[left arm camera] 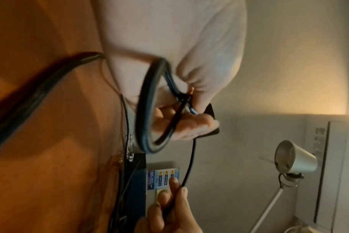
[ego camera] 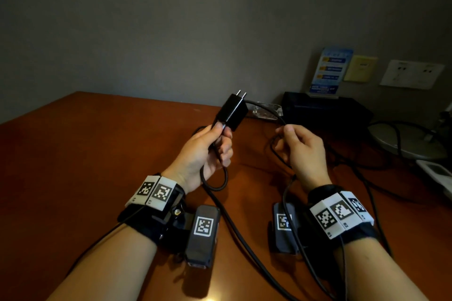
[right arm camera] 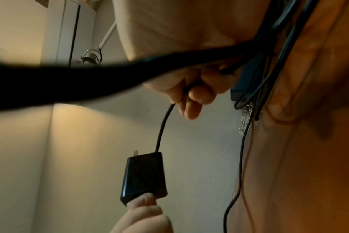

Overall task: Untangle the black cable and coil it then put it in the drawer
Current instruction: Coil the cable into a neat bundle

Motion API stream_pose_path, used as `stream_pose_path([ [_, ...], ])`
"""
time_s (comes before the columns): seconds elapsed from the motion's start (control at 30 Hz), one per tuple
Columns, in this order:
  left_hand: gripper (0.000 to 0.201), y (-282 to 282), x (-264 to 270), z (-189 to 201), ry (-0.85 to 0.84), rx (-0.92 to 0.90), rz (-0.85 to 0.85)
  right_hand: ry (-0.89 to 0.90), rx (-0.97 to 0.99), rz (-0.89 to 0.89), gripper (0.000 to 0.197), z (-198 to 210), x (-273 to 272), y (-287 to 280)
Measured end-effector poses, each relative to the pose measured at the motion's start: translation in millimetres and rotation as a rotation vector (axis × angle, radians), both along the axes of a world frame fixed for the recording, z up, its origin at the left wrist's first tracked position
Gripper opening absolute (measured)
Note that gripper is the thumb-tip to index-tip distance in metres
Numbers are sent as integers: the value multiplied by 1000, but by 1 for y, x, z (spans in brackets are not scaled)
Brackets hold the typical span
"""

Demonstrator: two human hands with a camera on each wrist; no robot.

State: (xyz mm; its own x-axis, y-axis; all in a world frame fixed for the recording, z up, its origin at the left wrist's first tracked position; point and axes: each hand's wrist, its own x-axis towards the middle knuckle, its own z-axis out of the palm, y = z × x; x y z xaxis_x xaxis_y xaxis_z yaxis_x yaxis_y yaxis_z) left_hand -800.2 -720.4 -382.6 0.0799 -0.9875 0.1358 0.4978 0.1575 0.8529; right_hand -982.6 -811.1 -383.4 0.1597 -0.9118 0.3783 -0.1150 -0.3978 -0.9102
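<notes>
A black plug adapter with two prongs pointing up is held above the brown table. My left hand grips its lower end together with a loop of the black cable. From the adapter the cable arcs right to my right hand, which pinches it between thumb and fingers. In the left wrist view the cable loop hangs from the left hand's fingers. The right wrist view shows the adapter and the thin cable running into the right hand's fingers. No drawer is in view.
A black box stands at the back right with a blue card on it. A lamp base with other cables lies at the right. A wall socket plate is on the wall. Cable slack trails toward me between my forearms.
</notes>
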Motion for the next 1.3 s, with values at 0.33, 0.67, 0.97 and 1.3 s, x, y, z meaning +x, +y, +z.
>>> stream_pose_path([
  [0.33,31,-3,-10,-6,-87,60,261,188,-142,323,20,6,6,20],
  [0.67,35,-9,-33,-11,-96,-12,104,366,-163,421,27,-1,21,24],
  [0.97,31,-10,-36,-18,-259,88,221,507,-153,499,25,-10,26,20],
  [1.3,31,-8,18,2,254,90,588,600,87,603,11,-1,18,29],
])
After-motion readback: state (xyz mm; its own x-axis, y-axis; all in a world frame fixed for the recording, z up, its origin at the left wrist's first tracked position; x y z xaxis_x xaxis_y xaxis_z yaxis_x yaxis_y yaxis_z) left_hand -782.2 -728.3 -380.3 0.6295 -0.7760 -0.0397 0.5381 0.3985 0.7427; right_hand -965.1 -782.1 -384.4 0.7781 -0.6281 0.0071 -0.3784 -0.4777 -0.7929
